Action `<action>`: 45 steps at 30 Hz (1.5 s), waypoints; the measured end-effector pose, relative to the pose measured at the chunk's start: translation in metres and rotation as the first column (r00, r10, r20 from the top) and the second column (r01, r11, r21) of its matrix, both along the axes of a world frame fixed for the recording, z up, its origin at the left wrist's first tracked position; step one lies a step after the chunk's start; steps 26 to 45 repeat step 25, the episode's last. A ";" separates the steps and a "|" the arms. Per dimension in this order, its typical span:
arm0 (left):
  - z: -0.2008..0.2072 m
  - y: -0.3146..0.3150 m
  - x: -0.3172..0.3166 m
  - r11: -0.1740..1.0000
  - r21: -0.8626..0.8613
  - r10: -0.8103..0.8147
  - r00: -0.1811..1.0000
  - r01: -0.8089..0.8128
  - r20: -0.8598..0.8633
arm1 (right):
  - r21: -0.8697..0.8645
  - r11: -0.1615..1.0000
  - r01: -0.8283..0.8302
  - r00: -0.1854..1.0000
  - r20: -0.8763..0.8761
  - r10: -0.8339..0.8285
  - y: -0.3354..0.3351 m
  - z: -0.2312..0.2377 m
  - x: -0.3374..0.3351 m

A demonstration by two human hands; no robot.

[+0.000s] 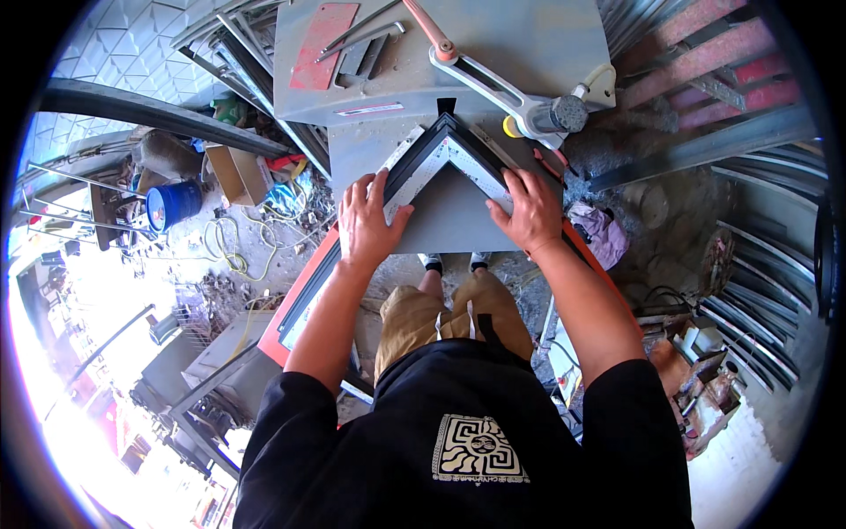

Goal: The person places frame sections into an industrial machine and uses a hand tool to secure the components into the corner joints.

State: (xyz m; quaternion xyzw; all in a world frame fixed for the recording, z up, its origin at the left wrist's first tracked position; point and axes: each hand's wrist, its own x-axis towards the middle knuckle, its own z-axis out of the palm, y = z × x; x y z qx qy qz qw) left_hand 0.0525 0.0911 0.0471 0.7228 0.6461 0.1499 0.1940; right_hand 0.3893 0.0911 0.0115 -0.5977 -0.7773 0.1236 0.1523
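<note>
Two dark metal frame profiles with white film on their faces meet in a mitred corner point(448, 132), its point turned away from me against a grey machine point(352, 145). My left hand point(368, 220) grips the left profile point(412, 185), fingers over its outer side and thumb on the inner side. On the right profile point(480, 172), my right hand point(529, 212) holds in the same way. Both bars run back under my forearms, where orange-red outer edges point(295, 304) show. Part of each bar is hidden by my arms.
A lever arm point(493, 84) with a round knob stands over the machine's right side. On its top lie a red plate point(324, 44) and hex keys point(370, 44). A blue drum point(173, 204), a cardboard box point(238, 175) and cords clutter the left floor; metal profiles point(758, 291) stack at right.
</note>
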 end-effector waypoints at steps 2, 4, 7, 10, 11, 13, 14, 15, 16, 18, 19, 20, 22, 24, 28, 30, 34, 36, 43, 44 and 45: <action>-0.013 0.001 -0.003 0.996 -0.010 -0.087 0.993 0.087 -0.085 | 0.011 1.000 -0.006 1.000 0.013 0.006 0.001 0.000 -0.001; -0.023 0.002 -0.002 0.995 0.004 -0.101 0.991 0.101 -0.088 | 0.017 1.000 0.008 1.000 0.029 -0.009 0.000 -0.001 -0.002; -0.031 -0.001 0.002 0.992 0.044 -0.112 0.990 0.116 -0.089 | 0.015 1.000 0.013 1.000 0.026 -0.014 -0.001 -0.001 0.001; -0.037 -0.001 0.003 0.991 0.065 -0.109 0.988 0.117 -0.111 | 0.025 1.000 0.015 1.000 0.011 -0.015 -0.002 -0.003 -0.001; -0.040 -0.001 0.003 0.991 0.090 -0.093 0.990 0.103 -0.109 | 0.023 1.000 0.015 1.000 0.017 -0.015 -0.002 -0.003 0.000; -0.043 -0.002 0.004 0.989 0.116 -0.077 0.992 0.089 -0.103 | 0.065 0.998 0.012 1.000 0.010 -0.012 0.000 -0.004 -0.001; -0.045 -0.003 0.006 0.990 0.118 -0.058 0.991 0.072 -0.118 | 0.066 0.998 0.009 1.000 0.017 -0.010 0.001 -0.003 -0.001; -0.045 -0.004 0.007 0.991 0.121 -0.038 0.990 0.055 -0.134 | 0.068 0.998 0.008 1.000 0.020 -0.010 0.000 -0.002 -0.002; -0.044 -0.004 0.011 0.994 0.104 -0.022 0.992 0.035 -0.121 | 0.064 0.998 0.012 1.000 0.021 -0.013 0.000 -0.003 0.000; -0.040 -0.001 0.014 0.994 0.105 -0.009 0.993 0.022 -0.119 | 0.065 0.998 0.020 0.999 0.026 -0.022 -0.002 -0.004 0.002; -0.039 -0.003 0.014 0.995 0.099 0.003 0.992 0.009 -0.123 | 0.068 0.997 0.018 0.999 0.030 -0.020 -0.002 -0.004 0.002; -0.039 -0.001 0.014 0.994 0.106 0.006 0.993 0.007 -0.116 | 0.074 0.997 0.018 1.000 0.006 -0.019 -0.002 -0.005 0.003; -0.042 -0.005 0.014 0.991 0.136 0.011 0.991 0.008 -0.137 | 0.074 0.997 0.021 0.999 -0.031 -0.018 -0.004 -0.003 0.003; -0.048 -0.006 0.009 0.988 0.156 0.019 0.987 0.006 -0.161 | 0.078 0.997 0.023 0.999 -0.047 -0.020 -0.003 -0.002 0.000; -0.051 -0.004 0.010 0.987 0.161 0.026 0.985 0.002 -0.172 | 0.081 0.996 0.023 0.998 -0.064 -0.018 0.001 -0.004 0.002; -0.051 -0.004 0.010 0.987 0.161 0.026 0.985 0.002 -0.172 | 0.081 0.996 0.023 0.998 -0.064 -0.018 0.001 -0.004 0.002; -0.051 -0.004 0.010 0.987 0.161 0.026 0.985 0.002 -0.172 | 0.081 0.996 0.023 0.998 -0.064 -0.018 0.001 -0.004 0.002; -0.051 -0.004 0.010 0.987 0.161 0.026 0.985 0.002 -0.172 | 0.081 0.996 0.023 0.998 -0.064 -0.018 0.001 -0.004 0.002; -0.051 -0.004 0.010 0.987 0.161 0.026 0.985 0.002 -0.172 | 0.081 0.996 0.023 0.998 -0.064 -0.018 0.001 -0.004 0.002; -0.051 -0.004 0.010 0.987 0.161 0.026 0.985 0.002 -0.172 | 0.081 0.996 0.023 0.998 -0.064 -0.018 0.001 -0.004 0.002; -0.051 -0.004 0.010 0.987 0.161 0.026 0.985 0.002 -0.172 | 0.081 0.996 0.023 0.998 -0.064 -0.018 0.001 -0.004 0.002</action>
